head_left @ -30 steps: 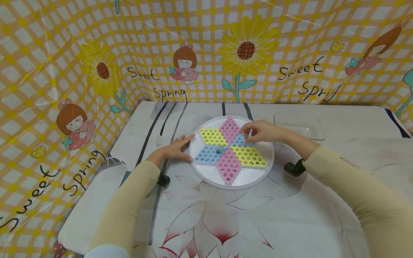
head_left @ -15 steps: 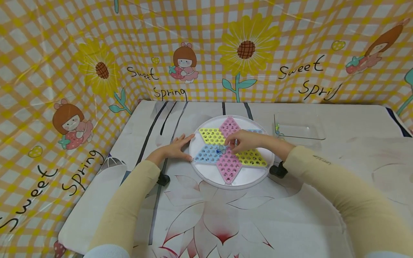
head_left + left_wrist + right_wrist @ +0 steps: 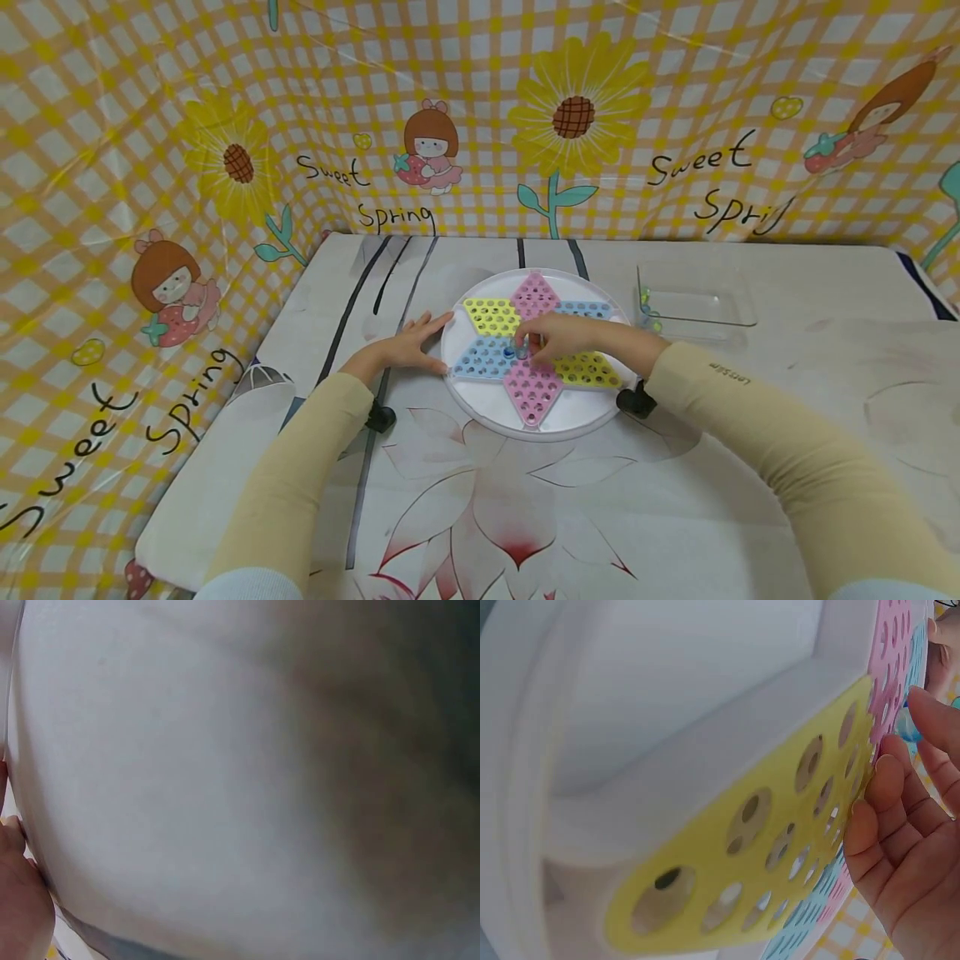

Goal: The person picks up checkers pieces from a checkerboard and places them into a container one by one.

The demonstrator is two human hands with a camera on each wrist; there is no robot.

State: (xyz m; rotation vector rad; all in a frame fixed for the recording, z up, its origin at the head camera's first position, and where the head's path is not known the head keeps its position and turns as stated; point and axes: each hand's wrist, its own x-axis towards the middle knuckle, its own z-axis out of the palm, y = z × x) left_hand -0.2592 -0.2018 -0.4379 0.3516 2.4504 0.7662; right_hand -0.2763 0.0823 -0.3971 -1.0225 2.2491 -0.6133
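Smooth plastic game board (image 3: 483, 402), glossy glass-like marbles (image 3: 509, 352), shiny transparent tray (image 3: 697, 305), creased, lightly glossy backdrop cloth (image 3: 480, 50)

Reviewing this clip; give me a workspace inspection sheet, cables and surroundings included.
Surface: pale table cover, flower print.
Job's things: round white board with multicoloured star; marbles near its centre; clear tray holding more.
Clutter: ribbed white shape at left, unidentified.
Grippers: left hand touches the board's rim; right hand has fingertips at a marble, grip unclear.
Cables: nothing seen.
Surroundings: checked cloth, sunflower print.
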